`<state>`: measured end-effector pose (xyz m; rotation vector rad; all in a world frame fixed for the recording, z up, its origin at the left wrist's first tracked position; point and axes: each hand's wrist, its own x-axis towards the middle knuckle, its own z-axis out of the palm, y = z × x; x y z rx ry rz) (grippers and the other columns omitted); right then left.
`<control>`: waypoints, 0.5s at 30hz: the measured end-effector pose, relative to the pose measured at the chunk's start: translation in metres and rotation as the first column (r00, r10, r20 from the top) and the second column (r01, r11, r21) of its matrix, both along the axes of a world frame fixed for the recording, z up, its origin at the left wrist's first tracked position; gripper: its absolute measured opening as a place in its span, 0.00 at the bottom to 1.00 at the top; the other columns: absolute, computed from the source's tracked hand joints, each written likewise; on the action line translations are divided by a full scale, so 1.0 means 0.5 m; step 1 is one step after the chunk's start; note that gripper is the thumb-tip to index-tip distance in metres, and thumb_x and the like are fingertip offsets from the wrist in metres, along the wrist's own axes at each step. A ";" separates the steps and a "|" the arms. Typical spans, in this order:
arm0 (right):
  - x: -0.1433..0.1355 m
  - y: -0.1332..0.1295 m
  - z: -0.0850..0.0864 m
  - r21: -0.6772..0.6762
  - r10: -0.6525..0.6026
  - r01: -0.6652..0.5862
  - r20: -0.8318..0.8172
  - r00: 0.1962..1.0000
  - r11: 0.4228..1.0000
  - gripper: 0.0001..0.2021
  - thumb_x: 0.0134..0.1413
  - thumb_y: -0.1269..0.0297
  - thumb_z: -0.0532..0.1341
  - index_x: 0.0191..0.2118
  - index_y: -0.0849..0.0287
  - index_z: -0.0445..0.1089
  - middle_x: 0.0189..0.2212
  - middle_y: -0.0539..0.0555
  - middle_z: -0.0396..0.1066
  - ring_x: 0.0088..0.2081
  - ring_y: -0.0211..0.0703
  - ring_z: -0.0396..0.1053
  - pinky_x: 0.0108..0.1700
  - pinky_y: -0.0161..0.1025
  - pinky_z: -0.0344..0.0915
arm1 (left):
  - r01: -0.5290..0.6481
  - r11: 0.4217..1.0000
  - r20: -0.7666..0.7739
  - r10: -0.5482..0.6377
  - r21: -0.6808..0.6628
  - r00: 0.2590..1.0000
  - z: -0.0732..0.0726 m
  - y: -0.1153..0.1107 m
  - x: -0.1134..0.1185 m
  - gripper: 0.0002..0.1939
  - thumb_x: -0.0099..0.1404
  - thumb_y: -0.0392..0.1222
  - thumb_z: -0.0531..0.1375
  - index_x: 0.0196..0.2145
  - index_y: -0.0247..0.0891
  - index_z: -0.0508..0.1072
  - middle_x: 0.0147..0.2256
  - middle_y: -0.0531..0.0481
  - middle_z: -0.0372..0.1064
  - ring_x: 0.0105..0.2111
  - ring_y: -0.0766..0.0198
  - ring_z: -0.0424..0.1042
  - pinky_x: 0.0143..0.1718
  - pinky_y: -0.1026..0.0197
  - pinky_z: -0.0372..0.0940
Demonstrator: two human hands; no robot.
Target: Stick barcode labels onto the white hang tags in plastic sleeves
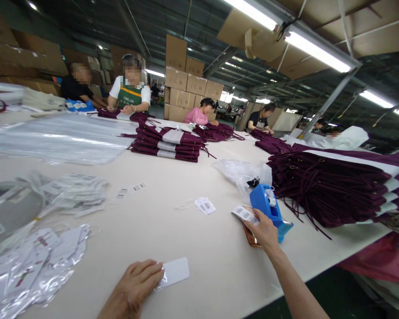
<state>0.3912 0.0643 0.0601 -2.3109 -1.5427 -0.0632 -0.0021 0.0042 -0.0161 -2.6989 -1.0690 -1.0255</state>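
At the near edge, my left hand (134,285) presses its fingers together over one end of a white card (177,271) in a clear plastic sleeve; its thumb is hidden. My right hand (264,229) pinches a strip of barcode stickers (244,214) between thumb and fingers. Close beside that hand stands a blue tape dispenser (263,198). Partly under the strip and hand sits a small brown tray (252,236). A sleeved tag with barcodes (205,205) lies on the table between my hands, farther back.
Sleeved cards (36,261) and bagged tags (75,190) pile up on the left beside a grey container (15,204). Folded maroon garments (332,186) are stacked right, with another stack (168,144) farther back. Clear plastic sheets (60,137) lie far left. Several people work across the table.
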 end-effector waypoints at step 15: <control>0.016 0.003 -0.018 0.397 0.047 -0.052 0.022 0.999 0.916 0.28 0.46 0.46 0.52 0.45 0.63 0.68 0.35 0.61 0.72 0.39 0.56 0.68 0.39 0.50 0.63 | 0.075 0.997 -0.063 -0.073 0.021 0.995 0.012 0.006 -0.001 0.16 0.64 0.32 0.48 0.45 0.42 0.69 0.41 0.50 0.73 0.41 0.63 0.69 0.41 0.62 0.64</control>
